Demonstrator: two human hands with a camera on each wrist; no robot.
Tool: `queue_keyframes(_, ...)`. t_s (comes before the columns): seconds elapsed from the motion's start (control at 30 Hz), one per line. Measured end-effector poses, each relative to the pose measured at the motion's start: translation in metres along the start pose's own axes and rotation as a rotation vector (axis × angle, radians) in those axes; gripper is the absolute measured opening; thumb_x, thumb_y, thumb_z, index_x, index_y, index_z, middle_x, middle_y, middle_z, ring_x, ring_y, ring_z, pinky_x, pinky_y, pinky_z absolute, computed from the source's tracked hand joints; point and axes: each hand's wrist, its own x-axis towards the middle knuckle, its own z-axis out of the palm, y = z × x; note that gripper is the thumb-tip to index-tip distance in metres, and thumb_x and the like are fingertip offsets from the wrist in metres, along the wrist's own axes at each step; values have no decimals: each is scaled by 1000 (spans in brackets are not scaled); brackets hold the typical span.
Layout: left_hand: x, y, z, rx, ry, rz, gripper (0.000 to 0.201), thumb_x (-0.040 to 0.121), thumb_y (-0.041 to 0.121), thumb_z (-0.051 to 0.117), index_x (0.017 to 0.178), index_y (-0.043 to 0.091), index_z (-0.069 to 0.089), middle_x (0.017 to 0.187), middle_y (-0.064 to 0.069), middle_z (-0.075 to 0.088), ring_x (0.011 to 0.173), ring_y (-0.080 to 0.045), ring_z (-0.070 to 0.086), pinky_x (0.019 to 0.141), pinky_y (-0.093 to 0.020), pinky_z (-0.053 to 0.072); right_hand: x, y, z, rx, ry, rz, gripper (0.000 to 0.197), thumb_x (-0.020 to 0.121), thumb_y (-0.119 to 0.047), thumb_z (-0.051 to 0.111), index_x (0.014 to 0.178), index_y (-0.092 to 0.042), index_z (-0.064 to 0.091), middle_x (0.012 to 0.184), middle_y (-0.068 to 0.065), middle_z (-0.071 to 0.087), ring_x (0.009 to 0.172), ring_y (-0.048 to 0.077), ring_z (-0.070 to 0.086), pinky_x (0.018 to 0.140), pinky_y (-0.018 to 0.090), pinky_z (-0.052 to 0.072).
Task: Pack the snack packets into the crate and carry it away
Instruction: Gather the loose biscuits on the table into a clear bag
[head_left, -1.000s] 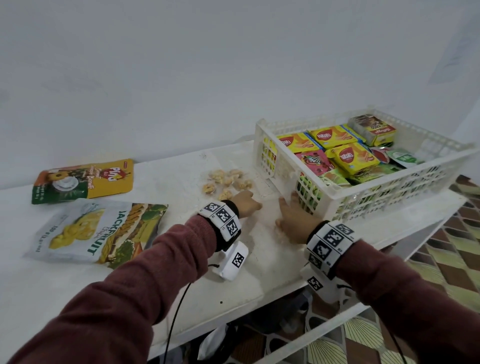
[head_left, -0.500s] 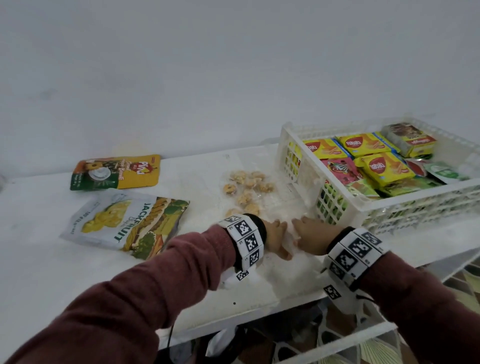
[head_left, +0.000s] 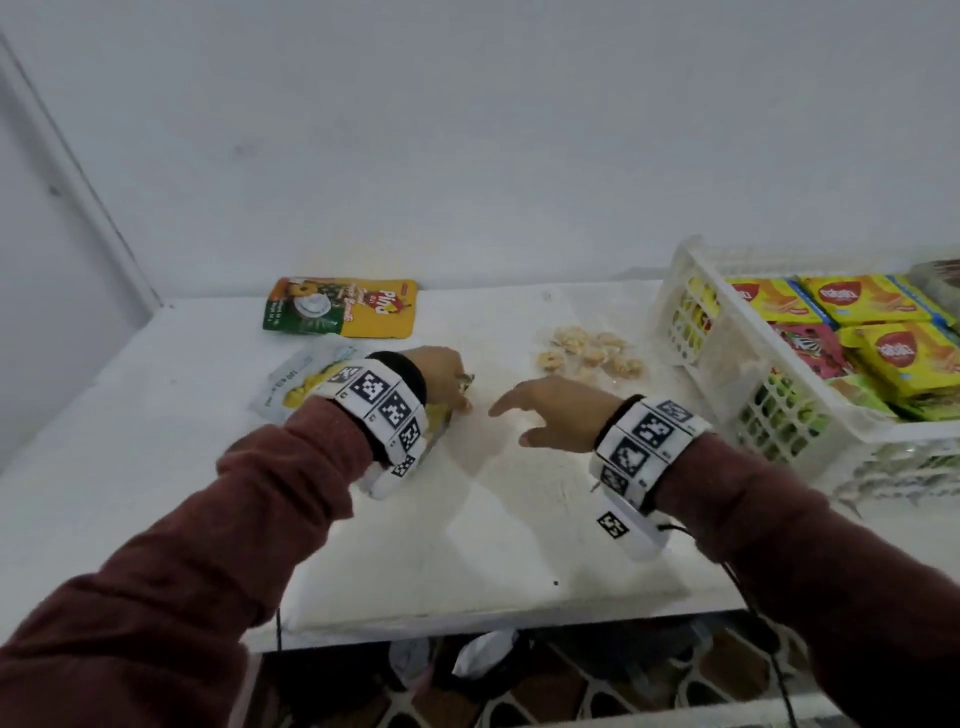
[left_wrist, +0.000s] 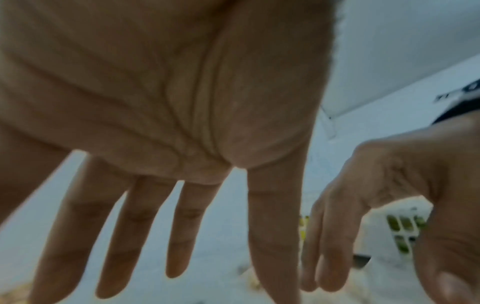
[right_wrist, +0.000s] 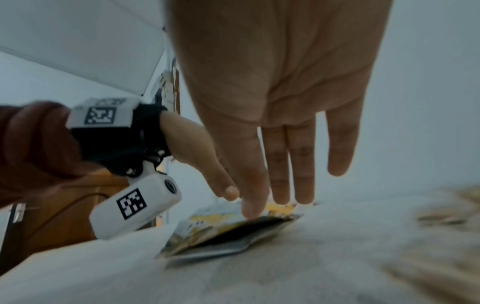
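The left hand (head_left: 441, 374) hovered over the right end of the jackfruit chips packet (head_left: 298, 387), its fingers (left_wrist: 179, 230) straight and spread and holding nothing; whether the tips touched the packet could not be told. The right hand (head_left: 558, 413) reached leftward toward it, fingers (right_wrist: 301, 164) extended and relaxed, gripping nothing, with a narrow gap of bare surface between the two hands. In the right wrist view the packet's near edge (right_wrist: 228, 232) was lifted a little off the surface.

The packet lay on the left part of the white worktop (head_left: 467, 519), mostly hidden under the left wrist. Behind it, near the back wall, a yellow and green pouch (head_left: 343, 306) lay flat, just apart from the jackfruit packet. A clear bag of small biscuits (head_left: 587, 353) lay to the right of the hands, between them and the white crate (head_left: 727, 374). The crate stood at the right end of the worktop, filled with yellow wafer packs (head_left: 904, 358) and other packets, its perforated left wall facing the biscuits.

Open surface ran from the hands forward to the worktop's front edge (head_left: 467, 623). A plain white wall (head_left: 467, 130) closed the back, and a patterned tiled floor (head_left: 597, 696) showed below the front edge.
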Motion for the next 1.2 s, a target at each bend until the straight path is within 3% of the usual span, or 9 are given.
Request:
queue_keyframes(0.17, -10, -23, 20, 66, -110, -40, 59, 87, 33, 61, 135, 8, 40, 137, -11, 46, 124, -26, 45, 94, -25, 37, 57, -30, 9, -146, -81, -45, 51, 87, -15, 60, 136, -15, 43, 137, 8, 48, 124, 24, 47, 98, 33, 39)
queue_keyframes(0.3, -10, -29, 33, 81, -89, -72, 67, 74, 42, 72, 125, 7, 48, 124, -11, 55, 112, -27, 53, 91, -32, 46, 80, -38, 14, -194, -138, -48, 47, 82, -14, 65, 128, -13, 53, 125, 9, 58, 113, 27, 55, 91, 32, 45)
queue_keyframes(0.4, -7, -37, 32, 22, -116, -33, 53, 78, 34, 69, 122, 8, 54, 119, -9, 60, 100, -24, 56, 89, -30, 47, 88, -38, 14, -157, -99, -33, 43, 82, -18, 66, 124, -14, 57, 122, 9, 59, 111, 27, 55, 90, 31, 45)
queue_keyframes(0.63, -11, -56, 18, -80, -83, -5, 30, 91, 24, 52, 106, -2, 57, 71, -5, 44, 62, -18, 42, 48, -17, 32, 97, -43, 10, -71, 58, -84, 20, 81, -14, 64, 101, -11, 66, 114, 9, 59, 105, 28, 56, 85, 35, 48)
queue_keyframes(0.7, -11, -62, 14, -124, -111, 5, 28, 91, 23, 54, 107, 0, 58, 74, -7, 44, 59, -14, 41, 49, -17, 34, 100, -43, 9, -58, 76, -75, 15, 84, -13, 60, 98, -11, 65, 110, 10, 60, 102, 29, 56, 85, 38, 48)
queue_keyframes(0.83, -9, -77, 11, -338, -104, -2, 15, 91, 23, 54, 90, 9, 57, 73, 1, 45, 80, -18, 47, 65, -19, 45, 99, -39, 3, -67, 141, -84, 8, 87, -11, 53, 89, -19, 53, 95, 9, 59, 85, 25, 52, 73, 31, 40)
queue_keyframes(0.9, -10, -82, 9, -424, -103, -11, 16, 92, 21, 54, 79, 12, 52, 72, 2, 44, 73, -14, 48, 71, -26, 50, 96, -35, -2, 17, 196, -118, 9, 86, -11, 56, 87, -19, 53, 95, 7, 63, 84, 23, 53, 72, 29, 38)
queue_keyframes(1.07, -13, -92, 4, -493, -6, -38, 12, 93, 16, 48, 87, 6, 49, 73, -1, 43, 71, -16, 45, 64, -26, 47, 96, -16, -8, 148, 427, -51, 21, 79, -6, 66, 99, -5, 59, 107, 10, 58, 91, 20, 54, 81, 29, 43)
queue_keyframes(1.2, -16, -95, 0, -586, 46, -54, 10, 93, 13, 45, 90, 4, 50, 76, -1, 41, 84, -26, 47, 67, -36, 52, 102, -14, 5, 38, 96, 46, 46, 84, -11, 63, 128, -13, 52, 135, 7, 49, 124, 22, 46, 100, 26, 33)
